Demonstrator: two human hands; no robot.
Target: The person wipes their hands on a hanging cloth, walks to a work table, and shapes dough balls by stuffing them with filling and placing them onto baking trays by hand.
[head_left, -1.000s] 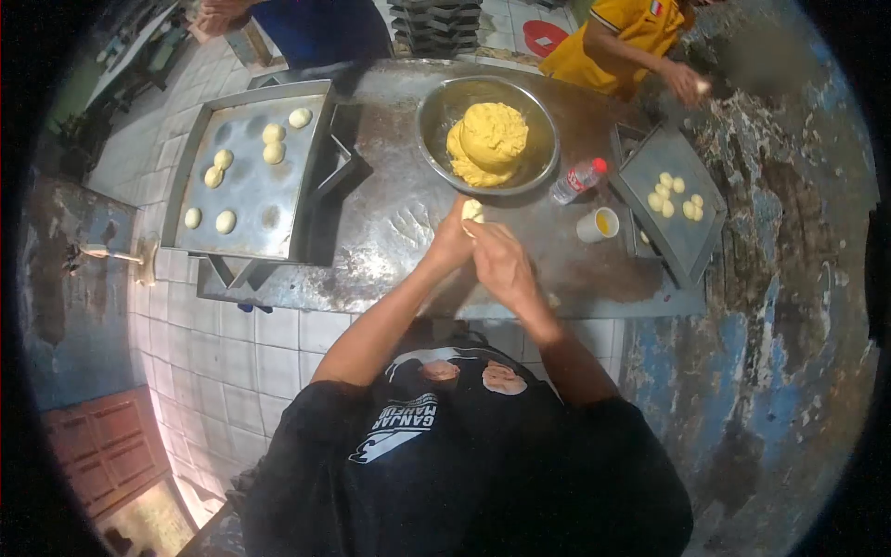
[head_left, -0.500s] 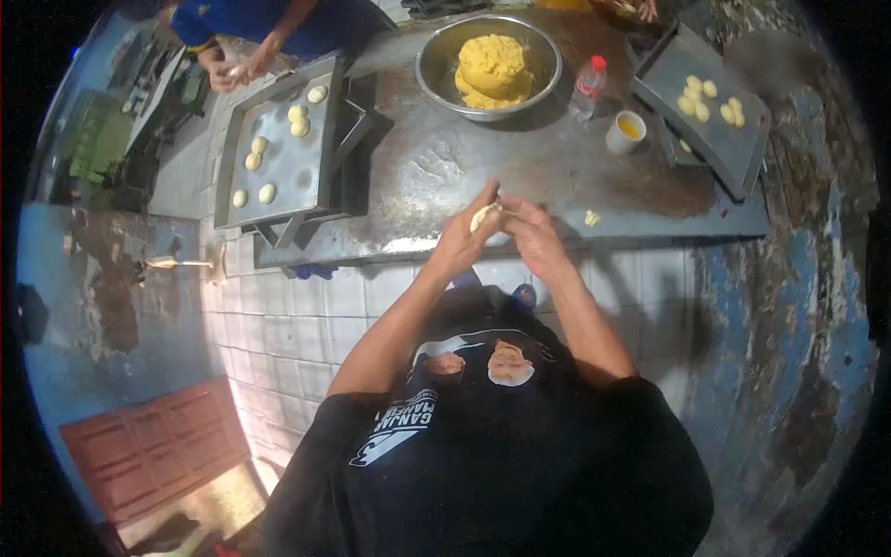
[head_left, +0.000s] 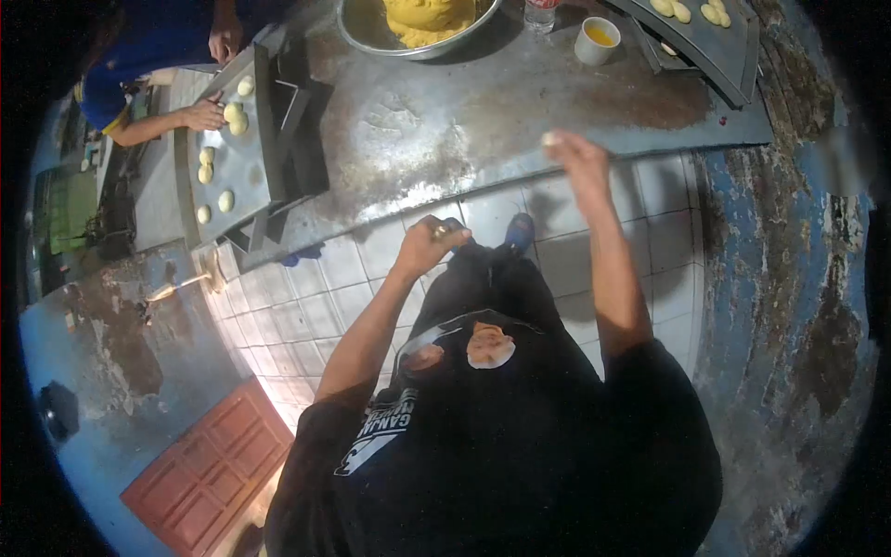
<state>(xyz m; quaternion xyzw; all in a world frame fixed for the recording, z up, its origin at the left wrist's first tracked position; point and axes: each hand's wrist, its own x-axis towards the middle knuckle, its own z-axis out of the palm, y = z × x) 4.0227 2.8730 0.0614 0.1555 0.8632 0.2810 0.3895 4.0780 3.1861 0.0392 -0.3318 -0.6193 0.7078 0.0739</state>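
My left hand (head_left: 433,244) is closed in a fist below the table's front edge; what it holds, if anything, is hidden. Over the edge of the metal table (head_left: 501,121), farther right, my right hand (head_left: 581,165) has its fingers pressed together, with a small pale piece of dough (head_left: 552,139) at their tips. The hands are well apart. At the top a steel bowl (head_left: 418,49) holds yellow dough (head_left: 429,17). Beside it are a plastic bottle (head_left: 540,15), partly cut off by the frame, and a white cup (head_left: 596,43) with yellow contents.
A tray (head_left: 258,176) with several dough balls (head_left: 238,123) stands at the left. A co-worker's hand (head_left: 204,113) touches a ball there; their other hand (head_left: 225,39) is near the tray's far edge. Another tray (head_left: 715,58) with dough balls is at the upper right.
My hands have parted, the left moving down and closing, the right moving up over the table edge. The view has tilted down. The co-worker's hand now reaches into the left tray.
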